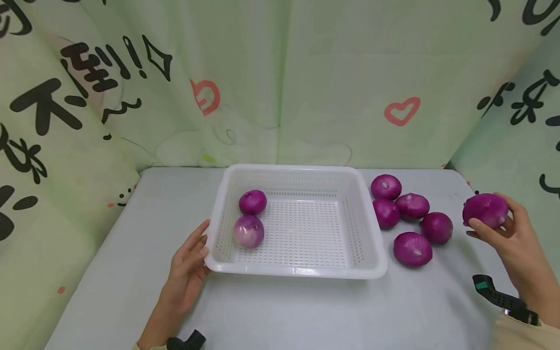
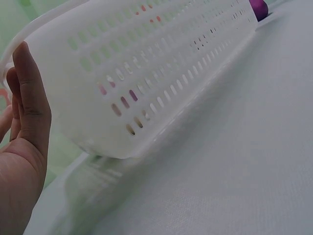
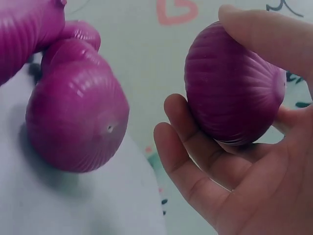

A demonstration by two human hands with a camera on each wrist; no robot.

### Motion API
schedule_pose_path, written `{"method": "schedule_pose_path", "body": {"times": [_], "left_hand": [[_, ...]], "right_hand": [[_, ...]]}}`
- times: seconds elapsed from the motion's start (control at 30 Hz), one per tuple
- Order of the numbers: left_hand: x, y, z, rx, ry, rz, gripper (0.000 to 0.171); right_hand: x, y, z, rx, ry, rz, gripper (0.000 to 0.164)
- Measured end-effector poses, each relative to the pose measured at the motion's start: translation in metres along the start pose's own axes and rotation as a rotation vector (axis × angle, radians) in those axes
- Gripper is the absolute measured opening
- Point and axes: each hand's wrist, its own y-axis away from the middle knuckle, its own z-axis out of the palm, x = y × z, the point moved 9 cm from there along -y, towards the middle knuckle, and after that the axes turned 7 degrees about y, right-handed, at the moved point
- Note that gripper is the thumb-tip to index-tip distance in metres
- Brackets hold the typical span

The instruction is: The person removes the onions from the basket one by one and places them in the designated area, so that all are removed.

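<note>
In the head view my right hand [image 1: 520,233] holds a purple onion [image 1: 485,210] above the table's right side. The right wrist view shows thumb and fingers around this onion [image 3: 232,88]. At the left end of a white perforated plastic basket [image 1: 297,271], my left hand [image 1: 185,267] touches the outside near the corner. Its fingers look mostly straight against the basket wall [image 2: 73,112] in the left wrist view. Two onions lie inside the basket on its left: a smaller one [image 1: 253,202] behind a paler, shinier one [image 1: 248,232].
Several more purple onions [image 1: 412,249] lie grouped on the white table [image 1: 280,311] between the basket and my right hand. A pale green curtain [image 1: 323,87] with dark lettering and red hearts hangs behind the table and along both sides.
</note>
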Motion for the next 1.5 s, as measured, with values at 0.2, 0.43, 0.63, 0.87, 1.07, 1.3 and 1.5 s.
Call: {"method": "schedule_pose_path", "body": {"times": [0.2,0.43,0.63,0.87,1.07,1.3,1.5], "left_hand": [[-0.002,-0.001,-0.002,-0.013,0.004,0.007,0.058],[-0.001,0.000,-0.001,-0.005,-0.007,-0.004,0.057],[0.001,0.001,0.001,-0.008,-0.006,-0.011,0.058],[0.002,0.001,0.003,-0.005,-0.001,-0.010,0.057],[0.001,0.001,0.003,0.004,-0.005,-0.018,0.057],[0.001,0.001,0.002,0.015,-0.015,-0.028,0.057],[0.001,0.001,0.002,0.010,-0.019,-0.023,0.057]], "right_hand": [[0.032,-0.003,0.000,0.012,-0.016,0.049,0.086],[0.072,-0.006,0.001,-0.007,0.097,0.278,0.098],[0.085,-0.010,0.002,-0.003,0.181,0.350,0.103],[0.082,-0.012,0.004,0.002,0.232,0.308,0.104],[0.075,-0.014,0.004,-0.008,0.310,0.253,0.102],[0.074,-0.016,0.006,-0.036,0.359,0.217,0.101],[0.075,-0.018,0.010,-0.064,0.374,0.220,0.102]]}}
